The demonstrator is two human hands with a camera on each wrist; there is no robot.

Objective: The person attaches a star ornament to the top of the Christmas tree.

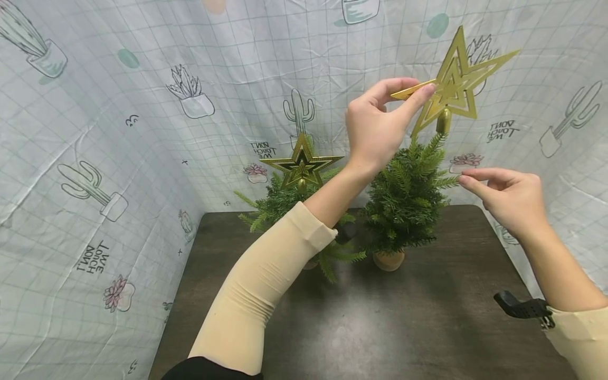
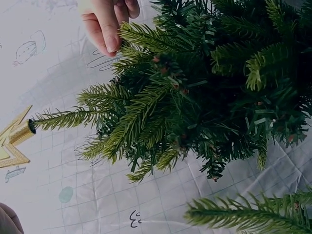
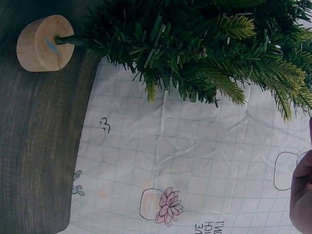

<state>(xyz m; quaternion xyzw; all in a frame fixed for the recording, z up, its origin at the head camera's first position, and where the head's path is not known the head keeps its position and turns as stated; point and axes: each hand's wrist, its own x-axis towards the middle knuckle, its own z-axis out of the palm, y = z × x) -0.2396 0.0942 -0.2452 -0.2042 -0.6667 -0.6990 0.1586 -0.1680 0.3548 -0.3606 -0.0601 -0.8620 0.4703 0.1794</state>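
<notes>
In the head view, my left hand [image 1: 377, 124] pinches one point of a gold star tree topper [image 1: 467, 82] between thumb and fingers. The topper's socket [image 2: 24, 131] sits around the tip of the top sprig of the right-hand small artificial Christmas tree [image 1: 404, 200], as the left wrist view shows. My right hand [image 1: 515, 200] pinches the end of a side branch [image 1: 446, 182] on that tree's right. The tree stands upright on a round wooden base [image 3: 41, 44]. In the right wrist view only part of the right hand [image 3: 302, 195] shows.
A second small tree [image 1: 277, 203] stands to the left, partly behind my left forearm, with a gold star [image 1: 301, 163] on top. Both stand on a dark wooden table [image 1: 427, 316]. A curtain [image 1: 228, 53] with cactus drawings surrounds the table's back and sides.
</notes>
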